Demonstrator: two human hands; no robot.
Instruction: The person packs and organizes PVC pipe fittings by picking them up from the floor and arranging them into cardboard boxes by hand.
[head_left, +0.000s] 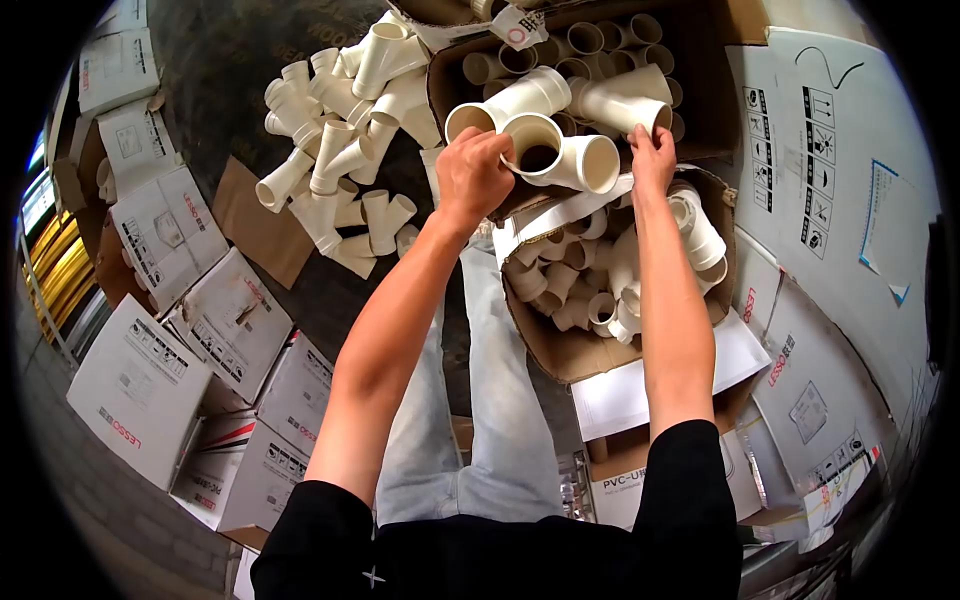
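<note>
My left hand (474, 172) is closed on the rim of a white Y-shaped pipe fitting (560, 158), whose round openings face up and right. Out to the right, my right hand (652, 160) pinches the lower end of another white fitting (622, 98). A third large white fitting (530, 95) lies just above the one at my left hand. All three are over the upper cardboard box (440, 95), which has several white pipe pieces inside. Below them stands an open carton (550, 362) filled with smaller white fittings.
A heap of white fittings (335, 150) lies on the dark floor at the upper left, beside a flat brown cardboard piece (262, 222). Printed white cartons (140, 385) are stacked on the left. More white boxes (805, 400) stand at the right.
</note>
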